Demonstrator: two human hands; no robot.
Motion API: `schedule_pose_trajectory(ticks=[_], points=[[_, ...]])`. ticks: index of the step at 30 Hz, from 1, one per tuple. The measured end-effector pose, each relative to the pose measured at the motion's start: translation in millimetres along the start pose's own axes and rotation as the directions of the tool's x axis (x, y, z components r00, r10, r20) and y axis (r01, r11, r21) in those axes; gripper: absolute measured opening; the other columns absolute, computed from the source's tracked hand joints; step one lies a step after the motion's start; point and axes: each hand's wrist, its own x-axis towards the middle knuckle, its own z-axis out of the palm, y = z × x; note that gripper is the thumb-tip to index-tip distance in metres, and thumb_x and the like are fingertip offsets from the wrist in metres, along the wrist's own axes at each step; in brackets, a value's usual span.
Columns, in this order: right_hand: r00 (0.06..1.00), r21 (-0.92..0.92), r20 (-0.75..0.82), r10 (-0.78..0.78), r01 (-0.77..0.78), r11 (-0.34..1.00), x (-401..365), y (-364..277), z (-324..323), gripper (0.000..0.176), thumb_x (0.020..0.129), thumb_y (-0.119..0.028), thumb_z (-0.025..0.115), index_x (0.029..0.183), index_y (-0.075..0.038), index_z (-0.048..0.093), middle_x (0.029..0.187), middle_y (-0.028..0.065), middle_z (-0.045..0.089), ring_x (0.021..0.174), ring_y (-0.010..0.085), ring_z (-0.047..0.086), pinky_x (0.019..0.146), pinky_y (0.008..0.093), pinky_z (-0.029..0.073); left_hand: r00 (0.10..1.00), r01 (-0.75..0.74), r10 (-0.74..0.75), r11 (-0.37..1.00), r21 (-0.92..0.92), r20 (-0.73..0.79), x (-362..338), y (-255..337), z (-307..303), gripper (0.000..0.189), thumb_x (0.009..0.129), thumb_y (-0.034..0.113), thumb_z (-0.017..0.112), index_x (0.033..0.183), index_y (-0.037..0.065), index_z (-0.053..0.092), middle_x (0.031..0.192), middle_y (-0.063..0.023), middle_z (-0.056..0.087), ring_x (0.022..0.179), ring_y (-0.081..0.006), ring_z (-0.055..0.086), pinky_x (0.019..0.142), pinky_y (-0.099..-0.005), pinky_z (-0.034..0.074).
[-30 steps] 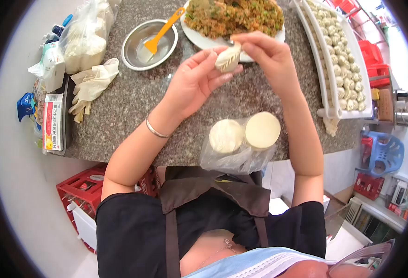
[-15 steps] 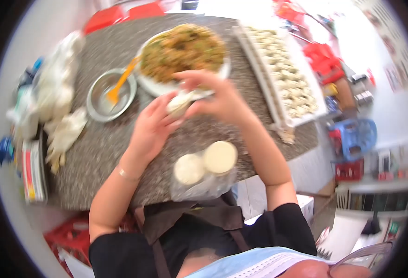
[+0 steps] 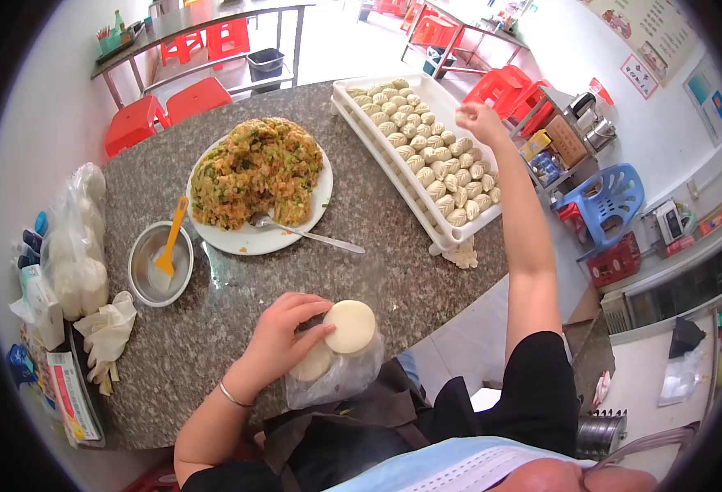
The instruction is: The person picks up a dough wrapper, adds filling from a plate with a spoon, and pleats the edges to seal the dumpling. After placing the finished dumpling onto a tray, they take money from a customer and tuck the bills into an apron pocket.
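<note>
My left hand has its thumb and fingertips at the left edge of a round dough wrapper, the top of a stack. Another wrapper stack lies beside it, partly under my hand, on a clear plastic bag. My right hand is raised at the far right edge of a white tray, fingers pinched on a small pale dumpling that is mostly hidden. Rows of pleated dumplings fill much of the tray. A metal spoon rests on the plate of filling.
A metal bowl with an orange-handled brush stands left of the plate. Gloves, a bulging plastic bag and a box line the table's left edge. Red stools and a blue chair stand beyond.
My right hand has put the spoon on the plate and moved to the tray with the dumpling. My left hand has come down from the dumpling to the wrappers. The view has shifted.
</note>
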Motion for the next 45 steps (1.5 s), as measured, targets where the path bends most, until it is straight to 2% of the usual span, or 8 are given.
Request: schedule_pose_trajectory(ticks=[4, 11, 14, 17, 21, 29, 34, 45], points=[[0.921, 0.045, 0.382, 0.082, -0.107, 0.993, 0, 10, 1, 0.03, 0.085, -0.008, 0.062, 0.115, -0.008, 0.067, 0.102, 0.0039, 0.069, 0.085, 0.0101, 0.06, 0.074, 0.028, 0.05, 0.996, -0.074, 0.075, 0.997, 0.023, -0.052, 2, 0, 1, 0.025, 0.077, 0.015, 0.073, 0.099, 0.003, 0.068, 0.099, -0.0111, 0.066, 0.093, -0.0275, 0.062, 0.082, -0.0368, 0.05], [0.929, 0.359, 0.369, -0.001, -0.142, 0.923, -8, 19, 5, 0.034, 0.089, -0.003, 0.054, 0.122, -0.005, 0.061, 0.115, 0.0062, 0.065, 0.098, 0.012, 0.059, 0.087, 0.0283, 0.047, 0.985, -0.158, 0.159, 0.987, 0.009, -0.062, 0, -3, 6, 0.013, 0.078, 0.008, 0.071, 0.089, 0.004, 0.068, 0.095, -0.0097, 0.066, 0.09, -0.0269, 0.063, 0.081, -0.0362, 0.051], [0.991, 0.253, -0.116, -0.061, 0.089, 0.963, -11, 14, 16, 0.032, 0.09, -0.008, 0.055, 0.121, -0.003, 0.061, 0.113, 0.0105, 0.067, 0.104, 0.0168, 0.062, 0.092, 0.0303, 0.047, 0.982, -0.184, 0.169, 0.954, -0.236, -0.083, 2, -6, 8, 0.009, 0.079, 0.001, 0.069, 0.086, 0.004, 0.063, 0.096, -0.0101, 0.068, 0.088, -0.0217, 0.064, 0.081, -0.0327, 0.051], [0.966, 0.437, -0.229, -0.12, 0.212, 0.874, -55, -90, 12, 0.033, 0.09, -0.006, 0.055, 0.122, -0.001, 0.058, 0.112, 0.0122, 0.067, 0.103, 0.0185, 0.063, 0.091, 0.0305, 0.048, 0.975, 0.178, -0.215, 0.624, -0.761, 0.052, -3, -7, 0, 0.006, 0.089, 0.005, 0.059, 0.093, 0.006, 0.056, 0.098, -0.0094, 0.067, 0.088, -0.015, 0.063, 0.08, -0.0301, 0.051], [0.907, 0.399, 0.186, -0.377, 0.281, 0.873, -153, -216, 41, 0.041, 0.087, -0.018, 0.064, 0.124, -0.002, 0.056, 0.097, 0.0146, 0.066, 0.093, 0.0236, 0.065, 0.083, 0.0338, 0.05, 0.864, 0.247, -0.502, 0.352, -0.903, 0.041, -3, -31, -18, 0.012, 0.094, 0.013, 0.056, 0.102, 0.008, 0.05, 0.103, -0.009, 0.066, 0.087, -0.0123, 0.065, 0.075, -0.0277, 0.055], [0.844, 0.288, 0.141, -0.518, 0.465, 0.837, -194, -259, 86, 0.027, 0.088, -0.012, 0.058, 0.115, -0.006, 0.06, 0.081, 0.017, 0.061, 0.074, 0.0354, 0.062, 0.067, 0.0435, 0.05, 0.826, 0.099, -0.564, 0.124, -0.987, 0.012, -4, -49, -27, 0.031, 0.092, 0.01, 0.055, 0.12, -0.005, 0.051, 0.113, -0.0127, 0.063, 0.104, -0.0201, 0.063, 0.089, -0.0316, 0.053], [0.95, 0.33, -0.075, -0.304, 0.311, 0.891, -218, -236, 60, 0.026, 0.087, 0.0, 0.058, 0.112, -0.005, 0.066, 0.074, 0.0166, 0.062, 0.065, 0.0254, 0.062, 0.06, 0.032, 0.048, 0.793, 0.126, -0.607, 0.081, -0.989, 0.052, -3, -48, -23, 0.031, 0.09, 0.006, 0.053, 0.119, -0.006, 0.053, 0.114, -0.0121, 0.063, 0.102, -0.0196, 0.064, 0.088, -0.0319, 0.053], [0.937, 0.439, 0.109, -0.332, 0.254, 0.862, -220, -242, 81, 0.025, 0.087, -0.002, 0.058, 0.11, -0.003, 0.066, 0.084, 0.0169, 0.066, 0.071, 0.0257, 0.065, 0.064, 0.0323, 0.05, 0.788, 0.162, -0.61, 0.068, -0.984, 0.087, -4, -49, -22, 0.032, 0.092, 0.004, 0.05, 0.122, -0.008, 0.049, 0.118, -0.0157, 0.06, 0.106, -0.0228, 0.062, 0.09, -0.0333, 0.054]])
